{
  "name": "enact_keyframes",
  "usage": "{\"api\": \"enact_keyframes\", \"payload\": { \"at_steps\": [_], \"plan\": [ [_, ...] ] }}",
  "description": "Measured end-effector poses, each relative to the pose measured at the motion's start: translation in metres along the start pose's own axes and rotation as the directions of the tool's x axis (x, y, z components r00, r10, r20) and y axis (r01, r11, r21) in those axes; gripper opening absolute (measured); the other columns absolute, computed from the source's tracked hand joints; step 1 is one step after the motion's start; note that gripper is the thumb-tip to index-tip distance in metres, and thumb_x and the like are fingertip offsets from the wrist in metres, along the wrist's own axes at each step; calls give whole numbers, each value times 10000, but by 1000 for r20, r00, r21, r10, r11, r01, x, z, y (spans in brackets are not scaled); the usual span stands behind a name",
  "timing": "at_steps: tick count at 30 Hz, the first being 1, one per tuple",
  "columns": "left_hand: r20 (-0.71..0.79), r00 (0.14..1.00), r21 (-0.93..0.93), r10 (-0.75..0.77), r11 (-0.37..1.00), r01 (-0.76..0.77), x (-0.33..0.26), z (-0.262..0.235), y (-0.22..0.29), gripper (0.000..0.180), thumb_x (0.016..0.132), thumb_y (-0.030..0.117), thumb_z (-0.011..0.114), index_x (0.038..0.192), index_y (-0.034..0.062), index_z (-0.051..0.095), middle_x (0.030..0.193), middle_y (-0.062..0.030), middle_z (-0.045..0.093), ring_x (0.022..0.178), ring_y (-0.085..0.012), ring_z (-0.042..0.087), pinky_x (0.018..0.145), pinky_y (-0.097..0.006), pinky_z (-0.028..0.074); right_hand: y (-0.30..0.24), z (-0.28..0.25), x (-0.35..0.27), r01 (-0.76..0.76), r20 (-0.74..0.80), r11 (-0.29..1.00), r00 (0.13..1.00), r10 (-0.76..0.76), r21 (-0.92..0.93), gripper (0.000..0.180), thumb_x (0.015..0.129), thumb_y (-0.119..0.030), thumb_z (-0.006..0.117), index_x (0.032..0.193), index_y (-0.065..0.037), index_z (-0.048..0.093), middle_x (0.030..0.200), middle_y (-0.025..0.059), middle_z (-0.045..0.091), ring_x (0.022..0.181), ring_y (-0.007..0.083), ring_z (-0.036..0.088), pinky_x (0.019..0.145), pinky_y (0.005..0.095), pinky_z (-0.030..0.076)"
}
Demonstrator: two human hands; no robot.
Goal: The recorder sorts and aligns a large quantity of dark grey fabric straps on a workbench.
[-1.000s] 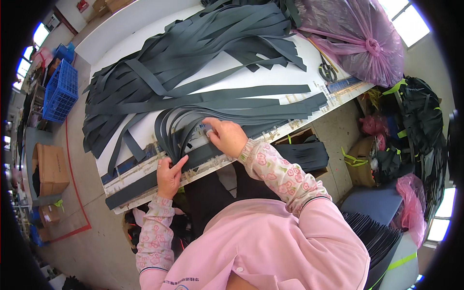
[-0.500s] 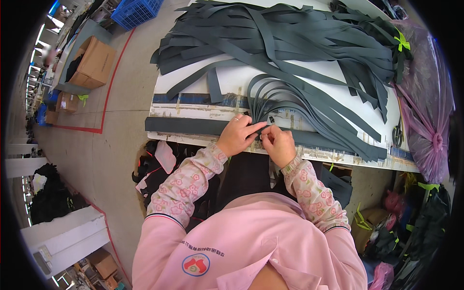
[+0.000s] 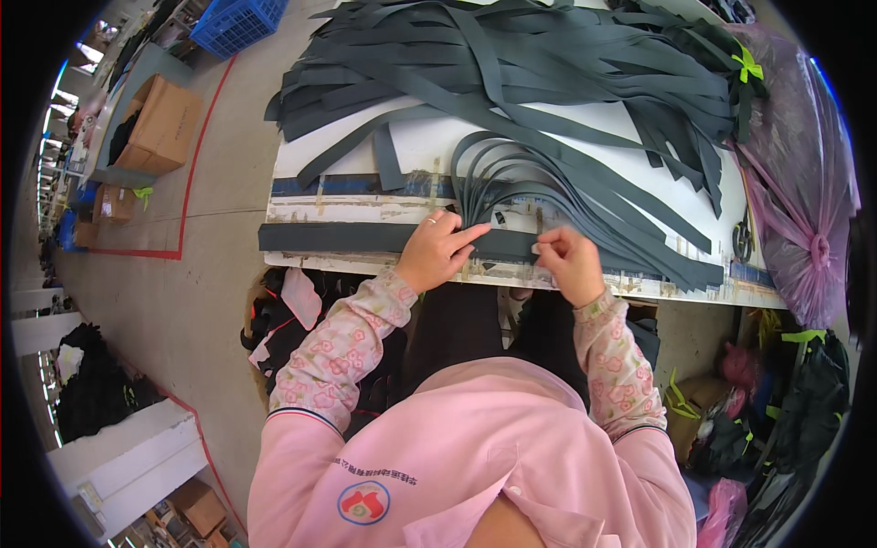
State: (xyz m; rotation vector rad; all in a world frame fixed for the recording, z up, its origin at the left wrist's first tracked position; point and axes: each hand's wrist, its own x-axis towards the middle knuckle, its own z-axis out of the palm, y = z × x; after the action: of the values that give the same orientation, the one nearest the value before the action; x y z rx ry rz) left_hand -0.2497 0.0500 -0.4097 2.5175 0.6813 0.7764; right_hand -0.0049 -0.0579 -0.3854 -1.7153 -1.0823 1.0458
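Note:
A long dark green-grey fabric strip (image 3: pixel 356 237) lies along the near edge of the table. Over it, my left hand (image 3: pixel 437 251) pinches and presses the strip, its index finger stretched to the right. Right behind those fingers, a bundle of looped strips (image 3: pixel 539 169) comes together and fans out to the right. My right hand (image 3: pixel 574 265) is apart from the left, above the strip's near edge, thumb and forefinger pinched. Between its fingertips shows something small and pale, too blurred to name.
A big heap of strips (image 3: pixel 384 64) covers the far table. Scissors (image 3: pixel 742 239) lie near the right edge, beside a pink plastic bag (image 3: pixel 804 183). At left on the floor stand a blue crate (image 3: pixel 237 26) and a cardboard box (image 3: pixel 163 128). A white table (image 3: pixel 356 137) carries the strips.
My right hand has moved right, away from the left hand, leaving a gap with the strip showing between. The left hand stays at the bundle. The whole view has shifted slightly.

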Motion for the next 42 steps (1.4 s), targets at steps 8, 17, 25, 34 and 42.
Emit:
{"api": "enact_keyframes", "payload": {
  "at_steps": [8,17,25,34,42],
  "plan": [
    [34,999,16,-35,999,34,0,-5,1,501,746,177,810,1236,164,708,848,-78,465,812,-281,483,737,-386,445,42,-97,-24,75,-144,979,984,-103,-189,85,894,-65,678,920,10,646,682,59,649,607,110,616,579,275,481],
    [45,998,9,-36,999,36,2,-2,3,499,746,209,813,1234,171,715,829,-77,455,796,-278,469,717,-389,432,36,-88,-28,223,-154,876,937,-314,-427,76,864,-54,677,875,14,645,639,110,627,560,199,615,561,309,482],
    [32,999,36,-42,999,41,3,-3,3,480,744,225,811,1215,184,726,816,-68,466,785,-276,478,700,-386,435,37,-90,-23,224,-55,811,952,-300,-540,55,847,-84,675,872,-50,641,680,78,665,616,262,643,669,380,497],
    [-24,1000,25,-10,1000,10,7,0,8,444,793,71,748,1222,186,724,800,-67,455,760,-268,477,667,-385,431,4,-31,-30,130,188,989,976,-114,-73,250,863,-122,640,1090,-24,675,704,99,681,635,202,665,637,344,529],
    [19,1000,86,-10,996,8,-6,-6,4,447,803,54,709,1227,194,731,822,-77,449,762,-274,480,664,-389,423,-13,27,31,426,-58,779,861,-505,-460,323,887,-134,637,1198,-52,608,714,110,679,644,232,663,619,359,511]
  ]
}}
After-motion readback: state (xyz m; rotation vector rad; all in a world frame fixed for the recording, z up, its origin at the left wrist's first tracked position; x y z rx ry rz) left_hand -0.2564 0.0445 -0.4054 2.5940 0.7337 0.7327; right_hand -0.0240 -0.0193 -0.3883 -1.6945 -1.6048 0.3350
